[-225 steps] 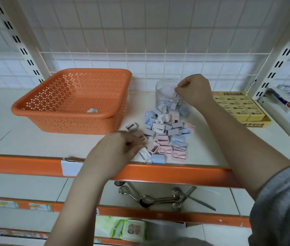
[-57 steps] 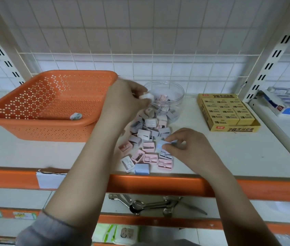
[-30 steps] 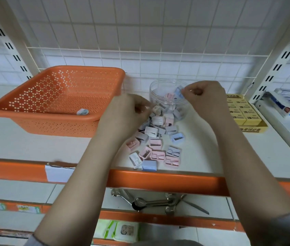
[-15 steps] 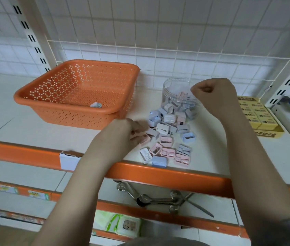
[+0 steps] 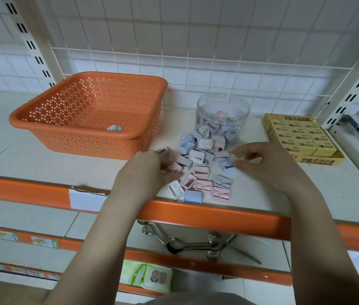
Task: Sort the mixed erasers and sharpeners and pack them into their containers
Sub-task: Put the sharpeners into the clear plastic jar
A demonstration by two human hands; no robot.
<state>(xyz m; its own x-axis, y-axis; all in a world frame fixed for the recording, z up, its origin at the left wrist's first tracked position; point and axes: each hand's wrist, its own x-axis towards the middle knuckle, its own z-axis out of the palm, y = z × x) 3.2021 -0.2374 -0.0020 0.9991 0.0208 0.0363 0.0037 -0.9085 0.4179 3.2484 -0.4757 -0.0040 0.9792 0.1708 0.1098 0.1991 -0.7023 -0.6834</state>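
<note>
White shelf (image 5: 42, 164) carries a sharpener pile (image 5: 202, 164) — left hand (image 5: 147, 170) grasping a pink sharpener (image 5: 175, 167), right hand (image 5: 268, 164) pinching a blue sharpener (image 5: 227, 166) beside the jar (image 5: 222, 111).

White tiled wall (image 5: 196, 23) at 12 o'clock behind wire grid panel (image 5: 196, 62); slotted uprights (image 5: 26, 40) at 10 and 2; orange-edged white shelf (image 5: 42, 164).

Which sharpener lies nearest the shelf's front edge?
The blue sharpener in the front row, between a white one and a pink one; it almost touches the orange edge.
</note>
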